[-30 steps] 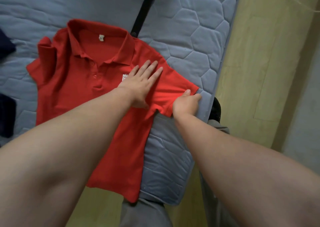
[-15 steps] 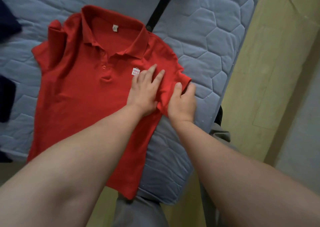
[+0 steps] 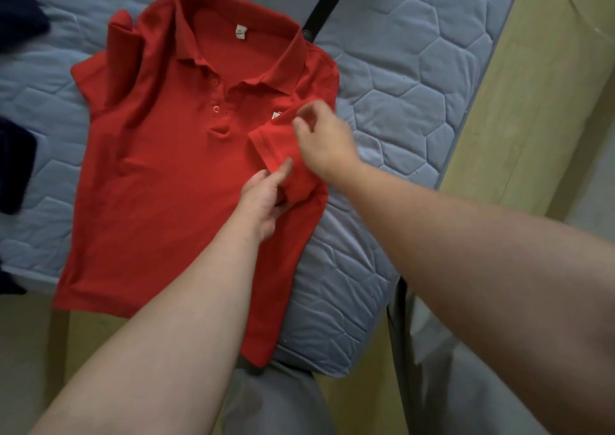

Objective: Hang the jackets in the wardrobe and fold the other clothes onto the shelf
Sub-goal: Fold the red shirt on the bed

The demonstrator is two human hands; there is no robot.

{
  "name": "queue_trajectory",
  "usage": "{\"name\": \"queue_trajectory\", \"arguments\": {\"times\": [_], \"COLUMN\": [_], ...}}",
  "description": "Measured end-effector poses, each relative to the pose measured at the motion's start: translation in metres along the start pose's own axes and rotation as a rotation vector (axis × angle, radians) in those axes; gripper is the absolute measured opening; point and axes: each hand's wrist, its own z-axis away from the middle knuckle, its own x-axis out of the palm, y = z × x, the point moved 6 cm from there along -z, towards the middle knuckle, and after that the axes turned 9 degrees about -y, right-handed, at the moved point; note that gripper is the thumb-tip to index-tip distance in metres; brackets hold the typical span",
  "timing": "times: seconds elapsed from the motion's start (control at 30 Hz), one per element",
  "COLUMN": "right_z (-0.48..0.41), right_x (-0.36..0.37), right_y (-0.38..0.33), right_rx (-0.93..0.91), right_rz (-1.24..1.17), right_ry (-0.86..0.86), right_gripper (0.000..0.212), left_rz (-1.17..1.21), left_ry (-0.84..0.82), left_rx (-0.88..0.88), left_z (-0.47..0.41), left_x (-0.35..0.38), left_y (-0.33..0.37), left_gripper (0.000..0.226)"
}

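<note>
Here, a red polo shirt [image 3: 166, 175] is lying face up on a blue-grey quilted mattress [image 3: 416, 68]. Its collar is pointing toward 12 o'clock and its hem is hanging just over the mattress edge toward 7 o'clock. A white label [image 3: 240, 32] is showing inside the neck.

The sleeve [image 3: 276, 142] on the 3 o'clock side is lying folded inward across the chest, partly covering a small white chest logo. The left hand [image 3: 263, 201] is reaching in from 7 o'clock and pinching the lower corner of that folded sleeve, with the thumb on top of the cloth. The right hand [image 3: 327, 145] is coming in from 4 o'clock with its fingers curled at the sleeve's upper edge. Motion blur is hiding whether it is gripping the cloth or only touching it.

The other sleeve [image 3: 121, 45], toward 10 o'clock, is lying bunched and folded over.

Dark blue clothes [image 3: 16, 165] are lying on the mattress at 9 o'clock, cut off by the picture's edge. A black strap [image 3: 327, 0] is running out from behind the collar toward 12 o'clock. A wooden floor [image 3: 532, 118] is showing at 3 o'clock, beside the mattress. The person's grey trousers [image 3: 276, 401] are showing at 6 o'clock.
</note>
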Motion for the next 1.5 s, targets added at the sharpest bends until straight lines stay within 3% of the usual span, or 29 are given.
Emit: {"name": "queue_trajectory", "arguments": {"times": [0.03,0.13,0.27,0.33,0.5,0.63,0.77,0.87,1.0,1.1,1.27,1.5], "right_z": [-0.007,-0.028,-0.058,-0.069,-0.08,-0.083,-0.084,-0.084,-0.082,-0.074,-0.047,-0.023], "right_x": [-0.011,-0.032,-0.047,-0.051,-0.058,-0.06,-0.059,-0.063,-0.063,-0.058,-0.03,0.028], "right_y": [0.001,0.005,0.021,0.026,0.028,0.029,0.031,0.034,0.027,0.014,-0.006,-0.068], "right_rx": [-0.009,0.006,0.03,0.016,0.03,0.069,0.103,0.122,0.135,0.131,-0.043,-0.11], "right_rz": [0.071,0.333,0.582,0.586,0.561,0.529,0.49,0.454,0.5,0.587,0.771,0.846], "right_ry": [0.031,-0.005,-0.147,-0.19,-0.171,-0.14,-0.082,-0.022,-0.013,0.051,0.01,-0.188], "right_gripper": [0.028,0.049,0.037,0.035,0.033,0.031,0.029,0.024,0.025,0.029,0.033,0.027], "left_rz": [-0.039,-0.047,-0.043,-0.079,-0.082,0.065,0.324,0.356,0.219,-0.09,-0.35,-0.593], "left_ry": [0.052,0.128,0.293,0.325,0.23,0.275,0.229,0.217,0.256,0.336,0.303,0.465], "left_rx": [0.014,0.008,0.035,-0.006,-0.041,-0.061,-0.132,-0.158,-0.25,-0.254,-0.291,-0.12], "left_z": [-0.003,-0.008,-0.012,-0.01,-0.009,-0.012,-0.012,-0.01,-0.005,-0.008,0.003,0.03], "left_x": [-0.003,-0.005,-0.01,-0.007,0.012,0.01,0.017,0.025,0.035,0.021,-0.022,-0.148], "left_y": [0.0,-0.002,-0.006,-0.013,-0.034,-0.04,-0.044,-0.057,-0.071,-0.059,-0.03,0.052], "left_gripper": [0.018,0.019,0.025,0.023,0.021,0.027,0.018,0.017,0.027,0.046,0.069,0.048]}}
